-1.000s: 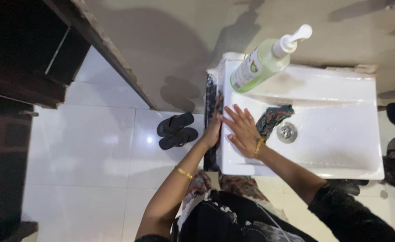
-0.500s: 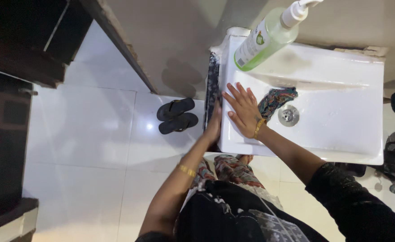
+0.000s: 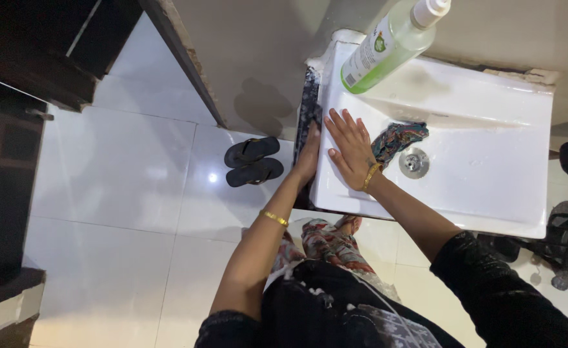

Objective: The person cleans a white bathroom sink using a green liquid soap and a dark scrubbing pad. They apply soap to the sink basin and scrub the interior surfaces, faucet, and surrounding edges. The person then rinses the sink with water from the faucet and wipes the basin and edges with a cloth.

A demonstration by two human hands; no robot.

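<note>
I look straight down at a white wall-mounted sink [image 3: 490, 212]. My right hand [image 3: 350, 148] lies flat with fingers spread on the sink's left rim. My left hand [image 3: 310, 158] presses against the outer left side of the sink, on a dark patterned cloth [image 3: 308, 106] hanging there. A crumpled multicoloured cloth [image 3: 397, 136] lies in the basin beside the metal drain [image 3: 413, 162], just right of my right hand. A green pump soap bottle [image 3: 387, 45] stands on the sink's back left corner.
A pair of black sandals [image 3: 253, 161] lies on the white tiled floor left of the sink. A dark wooden door frame [image 3: 181, 58] runs along the wall at upper left. Dark objects [image 3: 567, 245] sit on the floor at the right edge.
The view has shifted slightly, and the sink sits higher in the frame. Both hands have stayed on the sink's left edge, sliding a little toward the wall.
</note>
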